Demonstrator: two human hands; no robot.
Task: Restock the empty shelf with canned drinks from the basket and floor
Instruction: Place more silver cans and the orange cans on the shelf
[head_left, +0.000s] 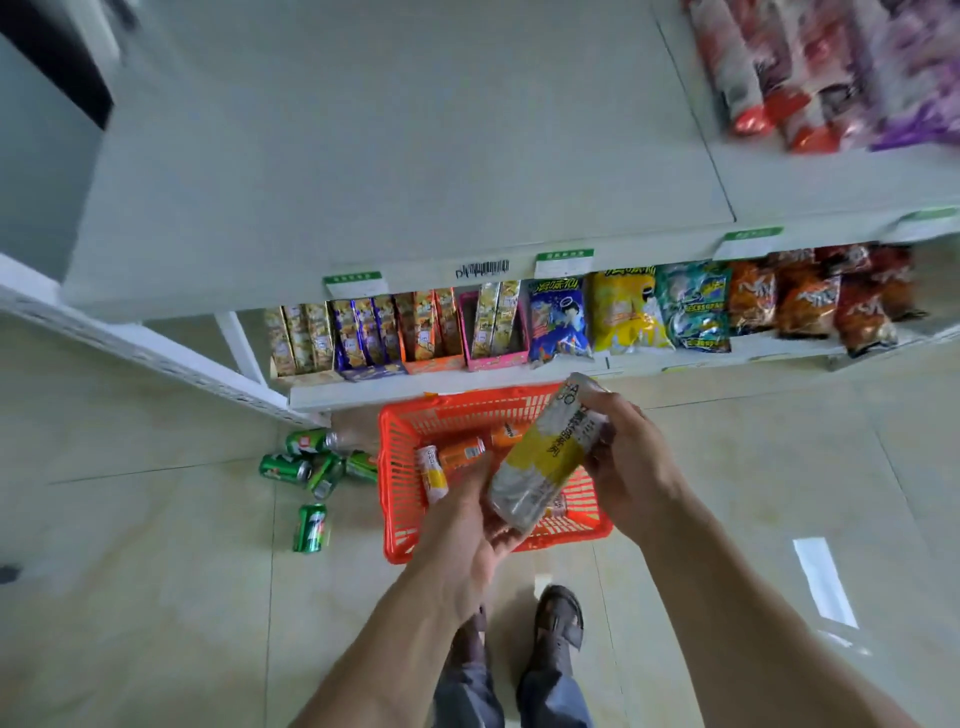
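Bare white shelf (395, 171) overhead; green cans (310, 527) lie left of the red basket (397, 499). Both hands, left hand (467, 540) and right hand (631, 462), grip a yellow-and-white can (545, 457) above it.

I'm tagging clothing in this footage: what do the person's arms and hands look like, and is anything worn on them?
Both forearms are bare as far as the frame shows, with no sleeves in view. The left hand and right hand wear no gloves; no watch, ring or wristband is visible on the wrists or fingers.

Upper shelf (395, 171) bare across left and middle; snack bags (831, 73) crowd its far right end.
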